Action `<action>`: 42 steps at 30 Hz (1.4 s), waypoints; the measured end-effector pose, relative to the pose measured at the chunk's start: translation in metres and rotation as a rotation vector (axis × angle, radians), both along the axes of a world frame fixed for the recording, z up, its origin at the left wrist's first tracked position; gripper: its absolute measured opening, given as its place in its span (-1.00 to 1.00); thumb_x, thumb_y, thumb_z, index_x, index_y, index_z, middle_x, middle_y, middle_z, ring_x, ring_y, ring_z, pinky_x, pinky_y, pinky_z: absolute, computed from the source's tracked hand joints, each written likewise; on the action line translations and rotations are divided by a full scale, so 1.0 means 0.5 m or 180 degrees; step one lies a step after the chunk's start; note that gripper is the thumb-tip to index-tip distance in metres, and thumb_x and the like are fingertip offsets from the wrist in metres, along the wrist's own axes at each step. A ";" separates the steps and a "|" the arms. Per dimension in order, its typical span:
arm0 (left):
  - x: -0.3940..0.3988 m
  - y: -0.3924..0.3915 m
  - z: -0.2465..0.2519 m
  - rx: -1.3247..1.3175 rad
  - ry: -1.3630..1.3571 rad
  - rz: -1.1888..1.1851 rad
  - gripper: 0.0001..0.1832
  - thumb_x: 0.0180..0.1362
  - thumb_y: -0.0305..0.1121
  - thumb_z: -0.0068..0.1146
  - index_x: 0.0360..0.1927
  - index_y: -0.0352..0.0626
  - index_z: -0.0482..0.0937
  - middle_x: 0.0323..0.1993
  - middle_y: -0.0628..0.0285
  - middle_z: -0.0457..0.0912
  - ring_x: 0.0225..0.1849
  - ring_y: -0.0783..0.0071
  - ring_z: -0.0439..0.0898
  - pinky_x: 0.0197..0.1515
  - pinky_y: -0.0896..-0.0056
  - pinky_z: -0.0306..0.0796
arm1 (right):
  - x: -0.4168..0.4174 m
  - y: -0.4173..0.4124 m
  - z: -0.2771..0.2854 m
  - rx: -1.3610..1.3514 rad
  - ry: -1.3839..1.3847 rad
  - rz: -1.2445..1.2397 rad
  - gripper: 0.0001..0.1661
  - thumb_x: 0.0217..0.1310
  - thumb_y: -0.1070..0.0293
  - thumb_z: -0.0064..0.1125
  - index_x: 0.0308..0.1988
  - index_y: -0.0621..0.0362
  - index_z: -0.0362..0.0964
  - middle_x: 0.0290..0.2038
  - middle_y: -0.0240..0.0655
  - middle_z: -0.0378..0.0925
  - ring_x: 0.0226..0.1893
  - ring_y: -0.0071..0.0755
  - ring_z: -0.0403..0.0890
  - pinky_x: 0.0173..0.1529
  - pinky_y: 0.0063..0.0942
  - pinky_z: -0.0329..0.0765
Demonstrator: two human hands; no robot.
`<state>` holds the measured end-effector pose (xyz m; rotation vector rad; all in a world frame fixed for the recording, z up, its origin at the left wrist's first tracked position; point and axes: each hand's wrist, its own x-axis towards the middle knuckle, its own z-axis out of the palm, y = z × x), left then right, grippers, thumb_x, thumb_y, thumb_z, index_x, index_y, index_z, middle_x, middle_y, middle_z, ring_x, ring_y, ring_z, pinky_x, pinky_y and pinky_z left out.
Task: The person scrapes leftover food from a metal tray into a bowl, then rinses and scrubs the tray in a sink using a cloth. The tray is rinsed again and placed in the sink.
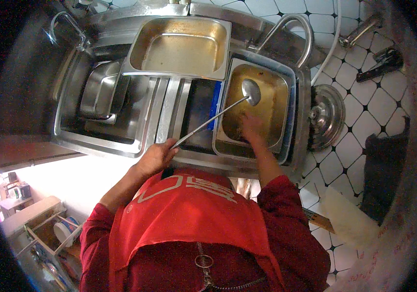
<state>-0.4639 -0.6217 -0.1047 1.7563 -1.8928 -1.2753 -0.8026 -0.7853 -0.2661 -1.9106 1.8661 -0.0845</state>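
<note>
My left hand (158,156) grips the end of a long steel ladle (211,122). The ladle reaches up to the right, and its bowl (251,92) hangs over a stainless steel pan (284,120) with brownish-yellow tones inside. This pan rests within a translucent plastic tub (253,55) in the right part of the sink. My right hand (253,127) reaches into the pan just below the ladle's bowl. Its fingers are blurred, and whether they hold anything is not visible.
Another steel pan (181,54) with brown stains lies across the sink divider (166,109). The left basin holds a deep steel pan (100,89). Curved faucets stand at left (64,18) and right (305,36). A round metal lid (327,118) is right of the sink.
</note>
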 end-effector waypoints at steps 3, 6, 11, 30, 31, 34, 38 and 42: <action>0.001 0.000 -0.012 -0.0077 -0.0017 -0.0047 -0.75 0.22 -0.23 -0.12 -0.13 -0.15 0.36 -0.48 -0.12 0.52 -0.36 -0.14 0.51 -0.33 -0.01 0.36 | -0.075 -0.012 -0.004 -0.0920 -0.0444 -0.0351 -0.49 0.00 0.37 0.15 0.02 0.22 0.32 -0.09 -0.10 0.46 -0.09 -0.01 0.48 0.04 -0.24 0.38; -0.016 -0.020 -0.021 -0.0306 -0.0043 -0.0286 -0.76 0.21 -0.23 -0.11 -0.15 -0.15 0.36 -0.47 -0.12 0.52 -0.36 -0.15 0.51 -0.33 -0.02 0.37 | -0.133 -0.053 -0.073 -0.1413 -0.1174 -0.1542 -0.50 0.02 0.42 0.11 0.03 0.22 0.33 -0.09 -0.08 0.46 -0.09 -0.04 0.48 0.05 -0.28 0.38; -0.008 0.002 -0.064 -0.0398 -0.0048 -0.0313 -0.75 0.19 -0.23 -0.08 -0.15 -0.14 0.37 -0.46 -0.13 0.53 -0.35 -0.15 0.52 -0.32 -0.02 0.39 | 0.030 -0.028 0.104 -0.2232 -0.1299 -0.0484 -0.53 0.07 0.36 0.04 0.03 0.23 0.33 -0.07 -0.05 0.44 -0.09 -0.03 0.47 0.04 -0.27 0.37; 0.055 0.007 -0.020 -0.1355 0.0025 -0.0960 -0.56 0.04 -0.34 0.04 0.05 -0.14 0.41 -0.24 -0.02 0.53 -0.22 -0.01 0.54 -0.21 0.13 0.46 | -0.119 0.019 0.034 -0.0028 -0.0980 -0.0262 -0.44 0.17 0.46 -0.12 0.20 -0.01 0.12 0.07 -0.22 0.31 -0.07 -0.08 0.42 0.03 -0.08 0.35; 0.053 0.005 -0.015 -0.1460 0.0141 -0.0995 -0.55 0.05 -0.34 0.04 0.08 -0.12 0.40 -0.20 -0.03 0.53 -0.21 -0.01 0.55 -0.21 0.13 0.46 | -0.125 0.014 0.040 0.0230 -0.1784 -0.0589 -0.41 0.16 0.47 -0.13 0.21 -0.05 0.09 0.09 -0.24 0.29 -0.06 -0.10 0.42 0.02 -0.06 0.35; 0.052 0.009 -0.030 -0.1092 0.0411 -0.0978 -0.57 0.13 -0.36 -0.03 0.12 -0.10 0.37 -0.13 -0.07 0.52 -0.14 0.04 0.54 -0.16 0.18 0.45 | -0.110 0.005 0.095 0.0756 -0.3622 -0.1372 -0.32 0.16 0.51 -0.18 0.27 -0.19 0.01 0.15 -0.31 0.23 -0.01 -0.15 0.40 0.02 0.01 0.35; 0.065 0.014 -0.052 -0.0184 0.1024 -0.0759 -0.57 0.22 -0.37 -0.10 0.18 -0.08 0.32 -0.25 0.06 0.57 -0.19 0.23 0.56 -0.18 0.30 0.44 | -0.101 0.015 0.119 0.0599 -0.3156 -0.0789 -0.30 0.07 0.54 -0.14 0.24 -0.11 0.09 0.07 -0.25 0.33 -0.03 -0.27 0.42 -0.02 -0.25 0.40; 0.095 0.014 0.028 0.1517 0.2271 -0.0160 -0.54 0.23 -0.38 -0.09 0.22 -0.08 0.27 -0.51 0.32 0.44 -0.59 0.63 0.38 -0.55 0.57 0.34 | -0.199 0.002 0.006 0.0342 -0.1324 0.0322 -0.34 -0.05 0.56 -0.07 0.15 0.02 0.25 -0.04 -0.19 0.43 -0.05 -0.27 0.44 -0.03 -0.39 0.39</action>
